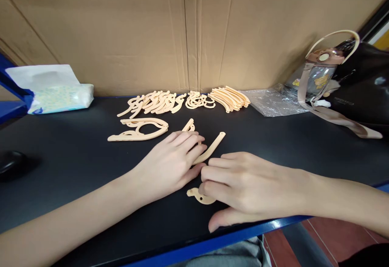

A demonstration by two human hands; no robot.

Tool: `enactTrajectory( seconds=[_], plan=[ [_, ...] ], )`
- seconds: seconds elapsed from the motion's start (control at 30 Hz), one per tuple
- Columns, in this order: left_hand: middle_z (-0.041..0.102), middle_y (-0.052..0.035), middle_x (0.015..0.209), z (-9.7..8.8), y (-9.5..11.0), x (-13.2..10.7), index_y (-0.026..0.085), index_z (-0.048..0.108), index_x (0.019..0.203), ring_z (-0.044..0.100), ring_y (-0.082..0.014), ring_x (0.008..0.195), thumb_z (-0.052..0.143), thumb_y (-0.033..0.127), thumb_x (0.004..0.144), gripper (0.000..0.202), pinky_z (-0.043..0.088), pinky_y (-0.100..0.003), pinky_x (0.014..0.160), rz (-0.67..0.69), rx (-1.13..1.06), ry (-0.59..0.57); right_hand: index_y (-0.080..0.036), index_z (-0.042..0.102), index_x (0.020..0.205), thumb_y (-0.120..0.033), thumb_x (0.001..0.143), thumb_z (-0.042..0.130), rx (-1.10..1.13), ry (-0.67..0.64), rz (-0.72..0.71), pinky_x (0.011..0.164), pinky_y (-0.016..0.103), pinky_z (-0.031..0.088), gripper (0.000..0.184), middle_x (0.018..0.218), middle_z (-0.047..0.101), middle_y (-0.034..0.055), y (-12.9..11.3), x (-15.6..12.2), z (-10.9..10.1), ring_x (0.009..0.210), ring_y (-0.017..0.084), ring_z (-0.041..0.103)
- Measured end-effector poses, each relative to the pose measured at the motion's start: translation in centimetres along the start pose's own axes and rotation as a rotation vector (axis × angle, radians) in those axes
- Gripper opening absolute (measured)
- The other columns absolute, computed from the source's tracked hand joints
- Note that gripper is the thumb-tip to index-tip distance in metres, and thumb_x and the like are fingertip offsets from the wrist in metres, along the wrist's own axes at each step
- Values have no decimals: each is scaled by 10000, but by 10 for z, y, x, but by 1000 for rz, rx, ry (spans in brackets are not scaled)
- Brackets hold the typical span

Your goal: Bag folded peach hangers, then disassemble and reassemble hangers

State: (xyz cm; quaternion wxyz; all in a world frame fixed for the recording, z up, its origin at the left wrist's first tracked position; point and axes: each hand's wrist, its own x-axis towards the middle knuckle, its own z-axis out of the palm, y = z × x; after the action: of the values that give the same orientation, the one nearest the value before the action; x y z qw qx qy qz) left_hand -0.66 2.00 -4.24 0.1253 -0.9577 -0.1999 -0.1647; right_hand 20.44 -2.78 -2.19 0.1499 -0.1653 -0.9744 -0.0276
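Note:
My left hand (pixel 179 157) is closed over beige hanger pieces near the middle of the desk. From under its fingers a curved hanger arm (pixel 215 144) sticks out to the right, and the tip of another piece (pixel 190 124) shows beyond the knuckles. Close against it, my right hand (pixel 240 182) has curled fingers on a hanger part (pixel 203 197) with a knobbed end and a small hole. Its thumb is held apart, and most fingertips are hidden. Left of my hands lies a folded beige clothes hanger (pixel 146 138).
Along the back lie piles of curved hanger arms (pixel 161 101), hooks (pixel 197 100) and slim arms (pixel 229 99). A tissue pack (pixel 60 97) stands back left, a black mouse (pixel 12 163) at left. A plastic bag (pixel 270 101), strapped bottle (pixel 322 72) and black bag (pixel 364 88) are at right.

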Motion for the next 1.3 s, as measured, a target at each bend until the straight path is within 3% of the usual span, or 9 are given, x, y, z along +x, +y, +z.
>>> enactTrajectory(
  seconds=[0.17,0.4,0.53,0.63,0.73,0.83,0.93,1.07,1.3],
  plan=[
    [656,-124,1186,2,3,0,90,661,1120,556,-276,1171,457,161,974,260,443,-404,991,-19,-117,-8,-151,661,759,-230,953,603,-70,-134,104,663,297,383,217,800,617,24,12,-8,-14,738,157,545],
    [664,-78,1133,0,7,-1,161,631,894,547,-242,1171,467,108,857,176,406,-384,994,-87,-193,16,-197,653,696,-210,850,593,67,-449,584,611,288,330,166,736,623,-9,48,-27,-48,670,152,576],
    [673,-76,1057,-4,14,6,168,594,831,596,-248,1052,469,195,910,150,442,-399,893,-127,-177,42,-216,668,763,-287,829,598,153,-399,608,635,277,349,120,790,656,-15,70,-33,-55,706,155,584],
    [673,-89,991,-2,23,18,137,629,930,617,-259,951,497,335,967,241,480,-411,831,-163,-134,-11,-208,652,821,-338,872,585,206,-309,581,679,271,373,155,862,655,2,81,-34,-56,770,157,586],
    [669,-96,946,6,31,34,122,645,956,623,-278,897,551,421,952,314,507,-413,761,-222,-44,-74,-192,593,823,-354,919,537,278,-276,621,620,260,357,196,797,612,-6,83,-34,-52,675,130,526],
    [659,-85,876,14,34,50,140,627,886,627,-267,866,510,300,968,215,501,-375,691,-233,27,-109,-188,542,829,-345,932,524,405,-271,663,566,249,332,188,715,554,-30,81,-38,-45,612,115,457],
    [651,-61,841,18,36,59,159,581,863,627,-235,828,470,185,944,139,492,-348,674,-279,-27,-127,-179,534,874,-332,940,524,549,-223,643,617,251,366,167,788,573,-13,81,-50,-34,691,123,484],
    [645,-48,859,19,36,59,165,537,908,629,-210,768,445,161,948,100,469,-330,628,-371,-145,-143,-175,541,879,-363,960,507,666,-159,657,612,250,340,208,749,515,-30,85,-62,-22,668,113,421],
    [649,11,779,21,34,52,186,520,956,643,-181,673,485,200,981,46,416,-300,585,-411,-297,-76,-154,581,891,-459,943,552,822,-160,687,602,246,313,310,762,462,-25,80,-59,-17,684,109,375]
  ],
)
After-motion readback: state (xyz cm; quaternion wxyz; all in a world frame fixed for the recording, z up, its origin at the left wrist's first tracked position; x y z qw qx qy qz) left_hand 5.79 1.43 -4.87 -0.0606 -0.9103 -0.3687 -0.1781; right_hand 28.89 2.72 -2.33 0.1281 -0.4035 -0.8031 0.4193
